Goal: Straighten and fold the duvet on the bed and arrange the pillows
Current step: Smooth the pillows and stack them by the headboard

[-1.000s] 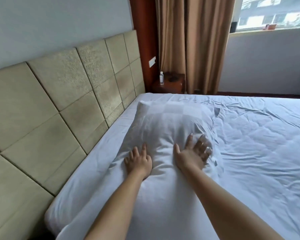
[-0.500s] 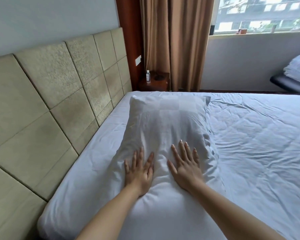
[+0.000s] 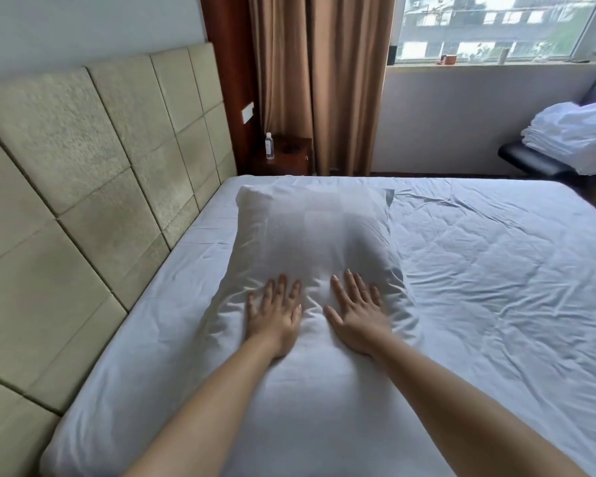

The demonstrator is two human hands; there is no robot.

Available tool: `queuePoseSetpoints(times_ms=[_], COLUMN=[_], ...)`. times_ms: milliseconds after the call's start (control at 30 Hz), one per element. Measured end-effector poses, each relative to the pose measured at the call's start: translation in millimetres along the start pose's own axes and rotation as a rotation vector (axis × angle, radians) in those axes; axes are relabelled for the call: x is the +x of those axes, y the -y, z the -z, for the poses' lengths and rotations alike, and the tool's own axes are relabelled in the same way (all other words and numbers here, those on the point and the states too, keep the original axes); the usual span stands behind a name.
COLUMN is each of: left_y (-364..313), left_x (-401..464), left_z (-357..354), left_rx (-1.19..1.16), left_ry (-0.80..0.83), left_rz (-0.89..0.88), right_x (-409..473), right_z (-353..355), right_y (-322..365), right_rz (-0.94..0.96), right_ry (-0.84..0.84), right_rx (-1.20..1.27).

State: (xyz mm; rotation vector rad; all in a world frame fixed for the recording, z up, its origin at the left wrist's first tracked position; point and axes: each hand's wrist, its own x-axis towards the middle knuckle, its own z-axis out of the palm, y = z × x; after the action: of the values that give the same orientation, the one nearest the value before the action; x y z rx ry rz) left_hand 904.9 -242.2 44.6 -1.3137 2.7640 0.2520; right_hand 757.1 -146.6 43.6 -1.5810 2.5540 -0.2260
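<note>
Both hands lie flat, fingers straight and spread, side by side on a white pillow (image 3: 310,242): the left hand (image 3: 272,316) nearer the padded headboard (image 3: 93,187), the right hand (image 3: 358,313) nearer the rumpled white duvet (image 3: 496,270), which covers the bed beyond that hand.

Both flat hands (image 3: 315,316) on pillow (image 3: 310,235)

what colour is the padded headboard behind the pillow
The headboard is a dull olive-beige, in large textured square panels; the head view shows it best.
</note>
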Motion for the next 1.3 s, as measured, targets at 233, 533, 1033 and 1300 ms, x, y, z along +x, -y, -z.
queuePoseSetpoints(times_ms=[233,533,1033,1300], left_y=[0,17,44,36], left_x=[31,-60,-53,40], left_z=[-5,-32,-7,24], left_rx=[-0.008,-0.059,-0.166,-0.125], left_ry=[0.208,0.014,-0.033,-0.026], left_rz=[-0.027,-0.060,-0.075,-0.038], right_x=[21,-79,-54,32], right_z=[-11,-36,-10,16], right_y=[-15,22,58,48], right_rz=[-0.026,-0.054,-0.066,-0.070], right_ry=[0.206,-0.185,-0.162,-0.053], right_rx=[0.016,0.071,0.035,-0.022])
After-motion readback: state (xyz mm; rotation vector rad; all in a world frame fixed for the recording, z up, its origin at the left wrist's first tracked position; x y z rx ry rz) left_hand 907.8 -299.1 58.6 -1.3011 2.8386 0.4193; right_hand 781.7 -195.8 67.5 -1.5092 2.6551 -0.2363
